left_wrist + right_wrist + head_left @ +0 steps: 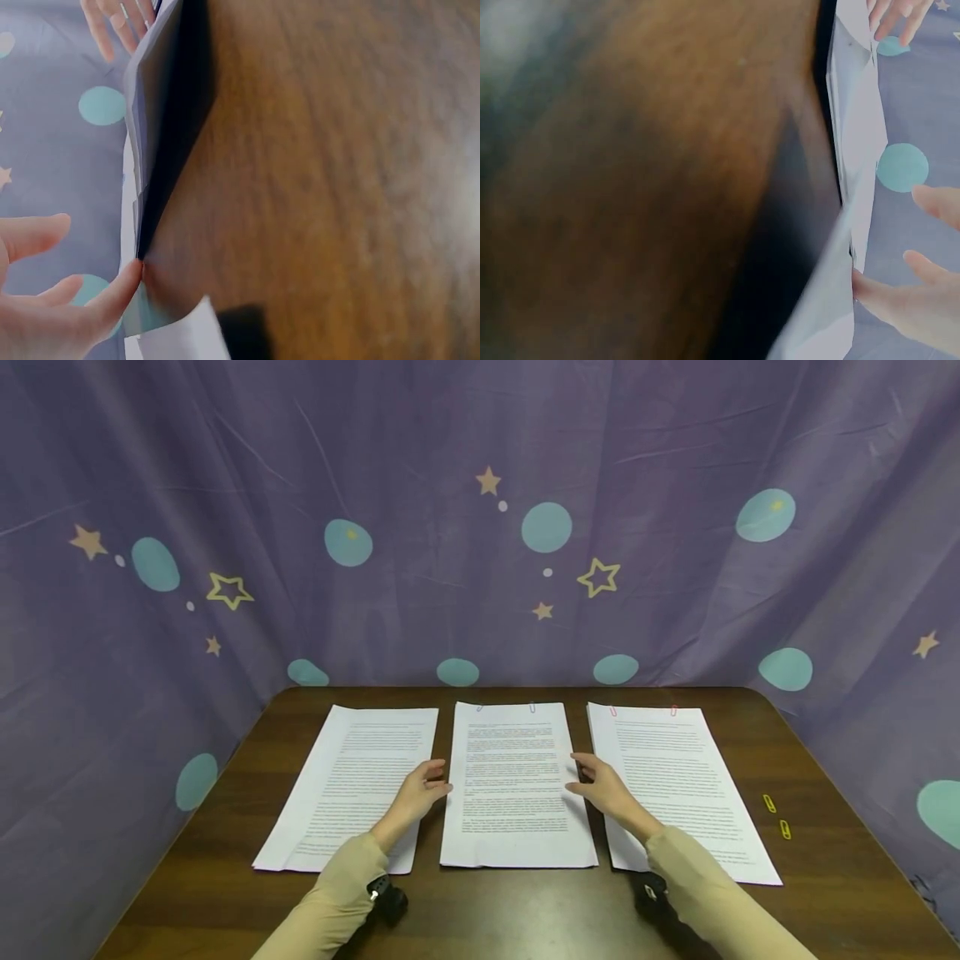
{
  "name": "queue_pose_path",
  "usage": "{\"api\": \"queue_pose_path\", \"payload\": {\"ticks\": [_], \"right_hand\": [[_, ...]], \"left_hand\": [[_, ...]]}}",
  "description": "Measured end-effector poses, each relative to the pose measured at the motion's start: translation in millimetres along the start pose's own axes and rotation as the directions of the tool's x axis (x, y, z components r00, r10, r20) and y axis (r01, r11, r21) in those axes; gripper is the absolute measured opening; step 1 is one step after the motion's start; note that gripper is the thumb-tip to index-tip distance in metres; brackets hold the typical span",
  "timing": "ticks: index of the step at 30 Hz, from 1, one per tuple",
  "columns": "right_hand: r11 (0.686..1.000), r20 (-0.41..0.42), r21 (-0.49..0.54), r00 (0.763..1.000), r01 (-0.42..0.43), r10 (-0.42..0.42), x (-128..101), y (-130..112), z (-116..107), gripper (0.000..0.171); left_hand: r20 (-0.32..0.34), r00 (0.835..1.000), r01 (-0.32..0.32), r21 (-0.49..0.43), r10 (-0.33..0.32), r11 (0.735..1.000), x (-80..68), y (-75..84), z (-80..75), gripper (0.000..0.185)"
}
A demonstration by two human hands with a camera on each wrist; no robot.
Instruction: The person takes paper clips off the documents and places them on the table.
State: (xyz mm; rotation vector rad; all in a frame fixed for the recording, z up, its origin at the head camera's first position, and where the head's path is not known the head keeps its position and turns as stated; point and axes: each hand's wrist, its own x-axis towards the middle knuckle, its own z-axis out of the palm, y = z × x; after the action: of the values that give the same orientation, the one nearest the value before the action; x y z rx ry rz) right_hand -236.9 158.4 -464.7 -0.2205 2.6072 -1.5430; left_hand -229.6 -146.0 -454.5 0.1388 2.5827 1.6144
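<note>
Hands flank the middle paper stack (516,785) on the bench (525,902): left hand (420,793) and right hand (603,789), fingers straight and loosely spread, touch its side edges. Squaring works best with even pressure from both sides.

Dark wooden table (225,860) before a purple star-and-dot curtain (420,435).

A dark wooden surface (517,910) carries three paper stacks side by side — middle stack (516,785), left stack (352,785) and right stack (678,789) beside it — two yellow paper clips (777,817) just right of the right stack.
</note>
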Motion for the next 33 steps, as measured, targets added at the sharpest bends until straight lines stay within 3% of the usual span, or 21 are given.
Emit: {"api": "queue_pose_path", "payload": {"ticks": [5, 11, 17, 27, 33], "right_hand": [[1.000, 0.015, 0.013, 1.000, -0.003, 0.003, -1, 1, 0, 0.056], [0.999, 0.038, 0.039, 0.999, -0.021, 0.020, -3, 4, 0, 0.056], [0.992, 0.010, 0.101, 0.998, -0.071, 0.070, -4, 5, -1, 0.051], [0.937, 0.017, 0.333, 0.994, -0.107, 0.108, -1, 6, -1, 0.044], [0.908, 0.029, 0.369, 0.978, -0.201, 0.205, 2, 5, 0, 0.048]], "left_hand": [[0.003, 0.999, 0.038, -0.019, -0.038, 0.999, 1.3, -1.5, 2.7, 0.049], [-0.029, 0.995, 0.093, -0.122, -0.098, 0.988, 2.9, -0.8, 7.2, 0.050], [-0.062, 0.983, 0.156, -0.186, -0.170, 0.970, 8.4, -2.5, 12.7, 0.047], [-0.026, 0.976, 0.211, -0.151, -0.217, 0.966, 14.4, -14.0, 15.0, 0.041], [-0.020, 0.971, 0.231, -0.184, -0.238, 0.956, 13.3, -14.5, 14.4, 0.043]]}}
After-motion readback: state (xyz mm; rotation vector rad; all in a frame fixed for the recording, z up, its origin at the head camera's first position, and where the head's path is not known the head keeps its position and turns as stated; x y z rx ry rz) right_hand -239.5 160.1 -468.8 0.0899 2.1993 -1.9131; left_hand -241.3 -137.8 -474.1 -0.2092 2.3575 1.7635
